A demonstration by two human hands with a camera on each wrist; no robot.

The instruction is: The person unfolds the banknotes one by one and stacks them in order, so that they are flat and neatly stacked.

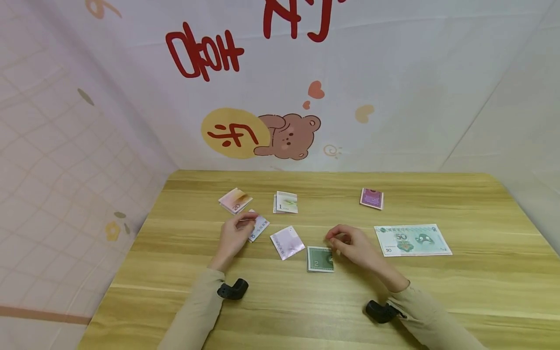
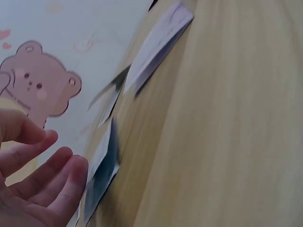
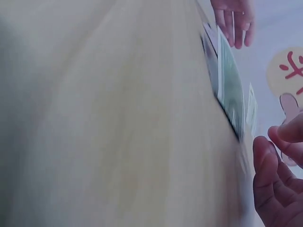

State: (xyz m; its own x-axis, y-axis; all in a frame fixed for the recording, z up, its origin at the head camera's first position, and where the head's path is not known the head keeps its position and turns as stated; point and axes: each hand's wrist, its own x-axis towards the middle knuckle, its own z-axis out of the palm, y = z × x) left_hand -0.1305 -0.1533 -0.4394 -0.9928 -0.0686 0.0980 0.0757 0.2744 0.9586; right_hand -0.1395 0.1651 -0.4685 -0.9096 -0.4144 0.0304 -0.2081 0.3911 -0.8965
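Note:
In the head view my left hand (image 1: 234, 238) hovers over or touches the edge of a folded pale blue-purple banknote (image 1: 261, 224). Its fingers (image 2: 47, 184) are loosely bent beside a folded note (image 2: 102, 172) in the left wrist view, with nothing seen between them. Close to the right corner of a folded green 2 note (image 1: 319, 259) is my right hand (image 1: 354, 245). Thumb and fingers (image 3: 267, 161) curve loosely there, and no note shows between them. A folded lilac note (image 1: 287, 242) lies between the two hands.
Farther back on the wooden table (image 1: 332, 316) lie a folded 20 note (image 1: 236, 200), a folded 1 note (image 1: 287, 202) and a folded purple note (image 1: 372, 198). An unfolded 50 note (image 1: 413, 240) lies flat at the right. A printed cloth wall (image 1: 393, 58) rises behind the table.

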